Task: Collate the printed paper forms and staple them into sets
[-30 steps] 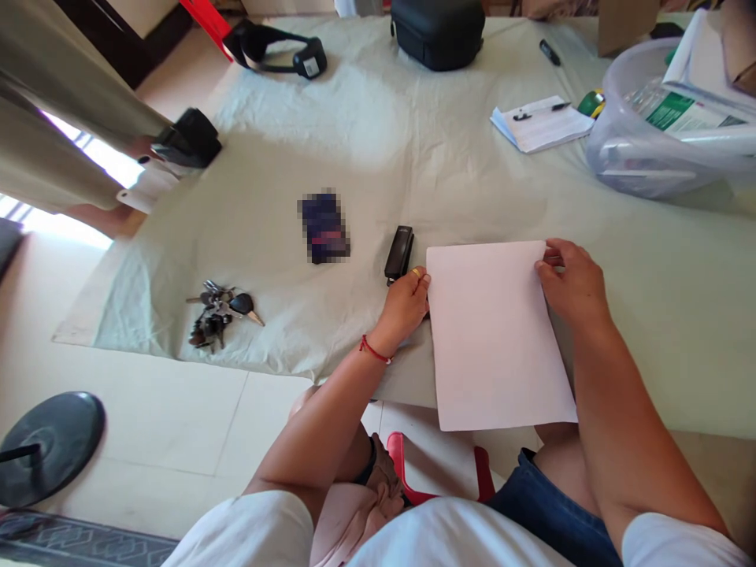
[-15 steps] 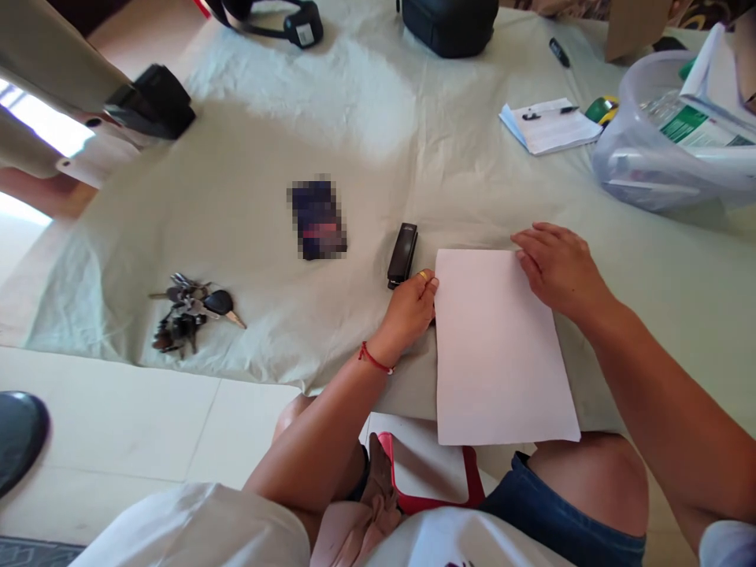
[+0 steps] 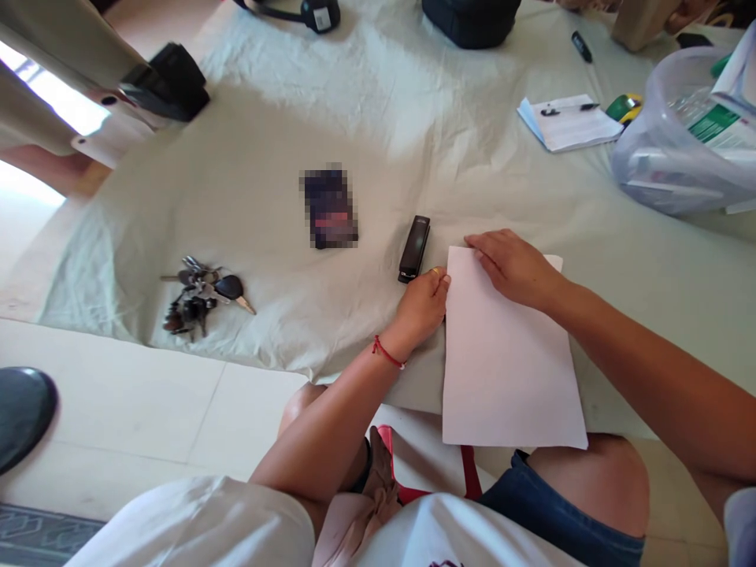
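Note:
White sheets of paper (image 3: pixel 508 370), squared into a stack or a single sheet, I cannot tell, lie over the table's front edge above my lap. My left hand (image 3: pixel 424 301) pinches the left edge near the top corner, thumb uppermost. Across the upper part of the paper rests my right hand (image 3: pixel 516 268), its fingers stretched out flat to the top left corner. Just beyond my left hand is a black stapler (image 3: pixel 414 248), touching neither hand.
A bunch of keys (image 3: pixel 206 295) and a blurred-out dark flat object (image 3: pixel 331 209) lie on the cloth-covered table (image 3: pixel 248 181). Toward the back right are a notepad (image 3: pixel 570 126), a tape measure (image 3: pixel 624 109), a marker (image 3: pixel 581 47) and a clear plastic tub (image 3: pixel 643 165).
My right hand has slid left along the paper's top edge, from the right corner to the left one. My left hand keeps its hold. The view has shifted slightly.

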Demonstrator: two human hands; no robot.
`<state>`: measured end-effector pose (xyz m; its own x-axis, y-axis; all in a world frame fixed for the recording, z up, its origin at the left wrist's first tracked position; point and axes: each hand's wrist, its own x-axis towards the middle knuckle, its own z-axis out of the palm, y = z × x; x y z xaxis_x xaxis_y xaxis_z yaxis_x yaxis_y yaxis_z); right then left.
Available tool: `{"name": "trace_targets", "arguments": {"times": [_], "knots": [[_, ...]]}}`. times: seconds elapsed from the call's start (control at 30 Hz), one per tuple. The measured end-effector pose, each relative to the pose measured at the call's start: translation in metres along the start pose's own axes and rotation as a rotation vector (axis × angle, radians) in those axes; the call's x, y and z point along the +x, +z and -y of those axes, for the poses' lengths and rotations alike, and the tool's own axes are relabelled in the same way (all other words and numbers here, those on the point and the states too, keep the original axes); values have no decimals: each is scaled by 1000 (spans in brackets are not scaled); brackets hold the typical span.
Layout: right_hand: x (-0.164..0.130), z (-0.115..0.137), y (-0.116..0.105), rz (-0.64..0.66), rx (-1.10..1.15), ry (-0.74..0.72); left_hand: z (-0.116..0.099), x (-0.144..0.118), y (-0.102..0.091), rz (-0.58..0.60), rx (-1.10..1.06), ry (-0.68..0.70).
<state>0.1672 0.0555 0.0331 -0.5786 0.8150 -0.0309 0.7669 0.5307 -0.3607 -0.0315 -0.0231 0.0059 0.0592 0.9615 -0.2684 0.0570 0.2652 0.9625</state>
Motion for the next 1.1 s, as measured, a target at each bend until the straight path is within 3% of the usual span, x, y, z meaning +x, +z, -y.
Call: {"name": "trace_targets", "arguments": {"times": [0.2,0.37,0.5,0.57,0.73,0.87,1.1], "knots": [[8,-2,-2,47,125,39,-6,0,-2,-5,171,-3],[18,-2,-9,80,378,228,-9,-1,-2,8,312,-33],[29,3,-13,160,353,274,-7,3,0,-63,340,-99],[35,7,-13,122,301,267,-6,6,1,-81,350,-131],[57,20,-13,-90,269,90,-6,11,2,-65,416,-148],[76,45,-9,38,306,-137,-12,11,3,-60,520,-152],[97,78,8,305,240,-312,-22,12,7,-100,641,-93]]}}
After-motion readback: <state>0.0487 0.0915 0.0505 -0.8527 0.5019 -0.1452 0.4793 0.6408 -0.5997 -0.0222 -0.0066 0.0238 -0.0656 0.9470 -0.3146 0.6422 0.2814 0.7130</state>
